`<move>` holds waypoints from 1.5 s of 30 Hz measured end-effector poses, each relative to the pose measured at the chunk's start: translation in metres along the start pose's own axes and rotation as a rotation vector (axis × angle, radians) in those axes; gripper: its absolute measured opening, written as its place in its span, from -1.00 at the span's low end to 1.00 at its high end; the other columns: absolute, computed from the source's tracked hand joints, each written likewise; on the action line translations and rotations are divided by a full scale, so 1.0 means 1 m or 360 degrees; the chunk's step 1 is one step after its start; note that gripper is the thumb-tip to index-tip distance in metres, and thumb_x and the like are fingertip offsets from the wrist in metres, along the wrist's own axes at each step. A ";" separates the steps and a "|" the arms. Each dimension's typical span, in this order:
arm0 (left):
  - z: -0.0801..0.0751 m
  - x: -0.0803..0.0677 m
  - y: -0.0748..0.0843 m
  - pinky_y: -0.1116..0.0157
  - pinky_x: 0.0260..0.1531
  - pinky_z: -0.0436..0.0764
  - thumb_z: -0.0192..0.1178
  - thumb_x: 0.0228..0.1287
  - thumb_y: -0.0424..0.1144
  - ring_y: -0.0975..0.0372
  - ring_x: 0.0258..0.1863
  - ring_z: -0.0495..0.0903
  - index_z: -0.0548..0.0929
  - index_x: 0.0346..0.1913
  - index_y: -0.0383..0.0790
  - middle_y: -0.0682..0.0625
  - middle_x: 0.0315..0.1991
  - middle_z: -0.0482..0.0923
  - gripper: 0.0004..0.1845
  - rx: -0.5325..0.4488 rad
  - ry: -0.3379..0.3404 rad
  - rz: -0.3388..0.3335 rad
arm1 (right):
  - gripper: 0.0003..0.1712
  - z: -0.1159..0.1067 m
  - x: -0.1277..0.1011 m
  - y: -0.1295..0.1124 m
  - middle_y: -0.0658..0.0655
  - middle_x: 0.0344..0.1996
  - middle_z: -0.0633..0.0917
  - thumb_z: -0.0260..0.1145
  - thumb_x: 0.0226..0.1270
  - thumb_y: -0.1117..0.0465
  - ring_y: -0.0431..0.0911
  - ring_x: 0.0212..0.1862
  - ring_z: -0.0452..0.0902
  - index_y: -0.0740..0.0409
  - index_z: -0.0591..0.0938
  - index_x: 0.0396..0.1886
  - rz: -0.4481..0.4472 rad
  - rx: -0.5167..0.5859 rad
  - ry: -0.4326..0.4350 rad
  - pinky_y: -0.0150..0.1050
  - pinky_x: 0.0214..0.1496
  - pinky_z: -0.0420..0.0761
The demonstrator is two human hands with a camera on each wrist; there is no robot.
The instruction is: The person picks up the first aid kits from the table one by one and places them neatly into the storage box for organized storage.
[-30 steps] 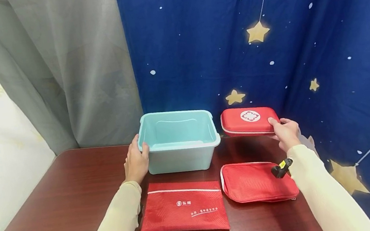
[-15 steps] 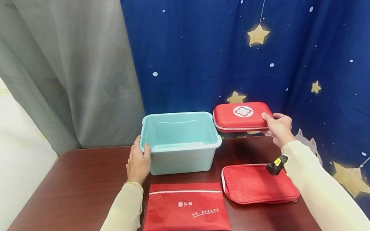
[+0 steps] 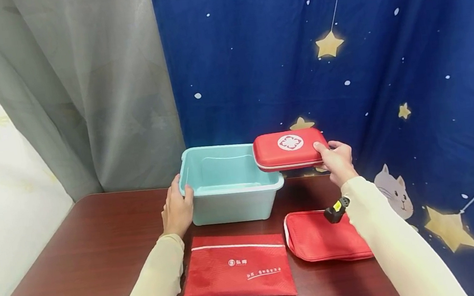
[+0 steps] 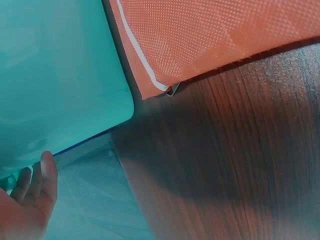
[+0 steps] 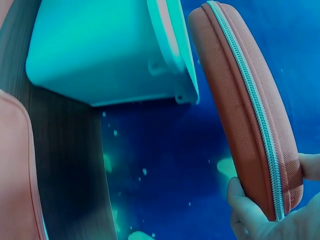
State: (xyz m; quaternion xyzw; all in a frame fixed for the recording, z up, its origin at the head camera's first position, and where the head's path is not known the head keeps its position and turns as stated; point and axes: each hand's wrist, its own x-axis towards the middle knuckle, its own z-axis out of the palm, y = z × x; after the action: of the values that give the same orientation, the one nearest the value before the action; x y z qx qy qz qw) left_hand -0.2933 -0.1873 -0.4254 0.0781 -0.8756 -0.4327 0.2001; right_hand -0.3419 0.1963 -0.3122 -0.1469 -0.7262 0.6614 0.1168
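A makeshift recording corner rather than a lived-in room — a dark wooden table [image 3: 78,266] pushed against hung cloth; a navy backdrop [image 3: 385,51] printed with gold stars and a cartoon cat; a grey curtain [image 3: 92,87] beside it; pale patterned fabric at far left.

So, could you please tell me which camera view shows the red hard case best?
The head view: the whole red case, with its white emblem, held over the bin's right rim. The right wrist shows only its zipper edge; the left wrist misses it.
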 end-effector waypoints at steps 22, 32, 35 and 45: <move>0.000 -0.005 0.010 -0.21 0.15 0.34 -0.22 0.51 0.10 -0.12 0.32 0.40 0.12 0.57 0.09 -0.08 0.47 0.25 -0.38 -0.0005 0.0009 -0.0027 | -0.21 0.047 -0.019 0.002 0.41 0.18 0.49 0.29 0.41 0.17 0.20 0.10 0.63 0.31 0.19 0.50 -0.0041 0.0016 -0.0130 -0.10 -0.09 0.64; 0.005 -0.005 0.011 -0.20 0.14 0.36 -0.18 0.52 0.08 -0.12 0.30 0.42 0.13 0.56 0.09 -0.09 0.46 0.27 -0.39 -0.0027 0.0019 -0.0017 | -0.25 0.066 -0.029 0.002 0.38 0.12 0.48 0.30 0.39 0.18 0.19 0.07 0.64 0.31 0.25 0.47 -0.0029 0.0004 -0.0164 -0.03 -0.06 0.65; 0.005 -0.004 0.011 -0.20 0.14 0.37 -0.20 0.52 0.09 -0.12 0.30 0.42 0.14 0.56 0.09 -0.09 0.45 0.28 -0.39 -0.0020 0.0029 -0.0010 | -0.26 0.074 -0.033 0.001 0.37 0.12 0.49 0.32 0.38 0.16 0.18 0.07 0.64 0.29 0.28 0.46 -0.0033 -0.0026 -0.0166 -0.02 -0.03 0.64; 0.006 -0.006 0.013 -0.21 0.15 0.37 -0.19 0.52 0.10 -0.11 0.31 0.42 0.14 0.56 0.07 -0.10 0.44 0.29 -0.38 -0.0032 0.0025 -0.0007 | -0.31 0.094 -0.045 0.003 0.31 0.13 0.55 0.36 0.33 0.11 0.11 0.06 0.60 0.27 0.40 0.37 -0.0051 -0.0181 -0.0140 -0.05 0.11 0.61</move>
State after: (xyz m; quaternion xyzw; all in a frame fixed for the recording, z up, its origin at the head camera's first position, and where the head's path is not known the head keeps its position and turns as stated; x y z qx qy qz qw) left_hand -0.2898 -0.1730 -0.4207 0.0815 -0.8694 -0.4413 0.2067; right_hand -0.3340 0.0927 -0.3232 -0.1126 -0.7693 0.6229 0.0869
